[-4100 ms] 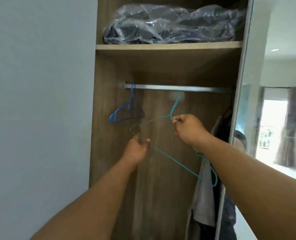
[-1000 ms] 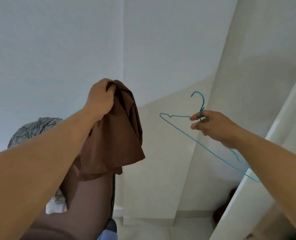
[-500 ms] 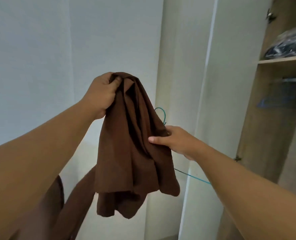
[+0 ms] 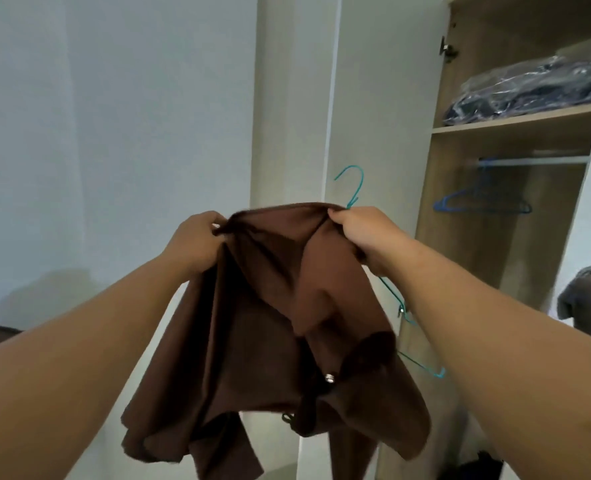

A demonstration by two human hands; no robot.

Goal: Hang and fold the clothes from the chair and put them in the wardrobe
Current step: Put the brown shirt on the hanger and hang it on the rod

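Head view: garment [image 4: 273, 306] was held spread left of the wardrobe [image 4: 515, 133], pinched by left hand [image 4: 197, 240]; right hand [image 4: 359, 233] gripped garment and hanger [image 4: 354, 188]. Half a second before, it hung bunched; hanging was judged next.

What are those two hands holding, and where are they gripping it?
Both hands grip the brown garment by its top edge: the left hand one end, the right hand the other. The right also holds the teal hanger below its hook.
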